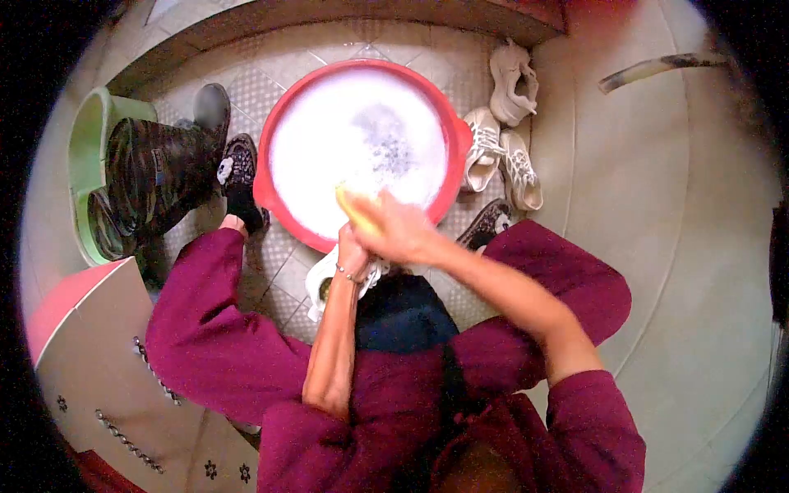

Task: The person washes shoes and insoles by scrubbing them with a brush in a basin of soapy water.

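Observation:
My right hand (403, 230) is closed around a yellow scrub brush (359, 207), slightly blurred, over the near rim of a red basin (448, 177). White suds fill the basin, with a darker patch of water (386, 140) right of its middle. Below that rim a white shoe (316, 283) shows on both sides of my left wrist. My left hand (353, 253) appears closed on this shoe, its fingers mostly hidden by my right hand. The two hands are touching or nearly so.
Several white shoes (514, 86) stand right of the basin on the tiled floor (279, 292). At left, a green tub (82, 177) holds dark camouflage-patterned boots (156, 172). A drawer cabinet (107, 361) stands at lower left. A raised ledge (329, 16) runs behind.

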`<state>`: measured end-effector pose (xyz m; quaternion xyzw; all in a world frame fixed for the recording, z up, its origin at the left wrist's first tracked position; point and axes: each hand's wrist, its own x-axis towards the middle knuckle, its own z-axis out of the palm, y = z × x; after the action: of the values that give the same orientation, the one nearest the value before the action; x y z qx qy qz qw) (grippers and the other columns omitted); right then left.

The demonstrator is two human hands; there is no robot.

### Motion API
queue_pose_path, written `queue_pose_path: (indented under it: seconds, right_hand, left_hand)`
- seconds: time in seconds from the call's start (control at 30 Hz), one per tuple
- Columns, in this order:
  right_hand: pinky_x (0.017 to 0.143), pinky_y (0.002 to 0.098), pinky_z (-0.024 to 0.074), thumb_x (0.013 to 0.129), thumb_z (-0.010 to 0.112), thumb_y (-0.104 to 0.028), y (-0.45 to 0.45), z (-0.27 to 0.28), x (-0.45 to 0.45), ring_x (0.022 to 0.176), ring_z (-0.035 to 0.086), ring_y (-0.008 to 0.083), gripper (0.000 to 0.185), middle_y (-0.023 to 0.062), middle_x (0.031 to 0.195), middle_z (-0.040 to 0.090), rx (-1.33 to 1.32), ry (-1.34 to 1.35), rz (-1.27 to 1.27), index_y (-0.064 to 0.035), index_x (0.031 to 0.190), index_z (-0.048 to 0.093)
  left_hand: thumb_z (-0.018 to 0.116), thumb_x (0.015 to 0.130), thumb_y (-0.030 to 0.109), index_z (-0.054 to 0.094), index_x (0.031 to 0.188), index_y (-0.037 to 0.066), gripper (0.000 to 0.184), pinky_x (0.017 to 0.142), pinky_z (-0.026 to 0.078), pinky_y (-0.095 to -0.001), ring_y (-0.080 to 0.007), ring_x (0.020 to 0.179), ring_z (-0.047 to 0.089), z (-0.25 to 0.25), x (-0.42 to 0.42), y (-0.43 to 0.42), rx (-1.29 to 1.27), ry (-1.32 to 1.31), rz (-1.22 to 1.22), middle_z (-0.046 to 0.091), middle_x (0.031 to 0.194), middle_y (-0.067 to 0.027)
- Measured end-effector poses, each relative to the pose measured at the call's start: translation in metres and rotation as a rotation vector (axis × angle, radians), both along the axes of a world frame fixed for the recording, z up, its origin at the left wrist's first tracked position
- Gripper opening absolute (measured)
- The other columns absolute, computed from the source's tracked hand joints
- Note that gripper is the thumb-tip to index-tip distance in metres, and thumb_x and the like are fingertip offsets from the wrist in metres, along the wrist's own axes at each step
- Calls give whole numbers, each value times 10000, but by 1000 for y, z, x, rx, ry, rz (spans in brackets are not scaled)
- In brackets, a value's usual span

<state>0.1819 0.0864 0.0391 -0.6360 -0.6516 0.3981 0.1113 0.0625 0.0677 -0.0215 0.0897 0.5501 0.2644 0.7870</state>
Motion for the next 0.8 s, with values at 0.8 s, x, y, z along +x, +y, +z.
queue_pose_path:
  seconds: [0.8]
  right_hand:
    - [790, 456, 426, 747, 503, -344, 10, 14, -14, 914, 523, 403, 571, 251, 994, 505, -202, -35, -115, -218, 1290, 380]
  left_hand:
    - [388, 906, 151, 433, 1152, -20, 304, 876, 431, -382, -243, 995, 526, -30, -17, -2, -103, -254, 205, 530, 1085, -122]
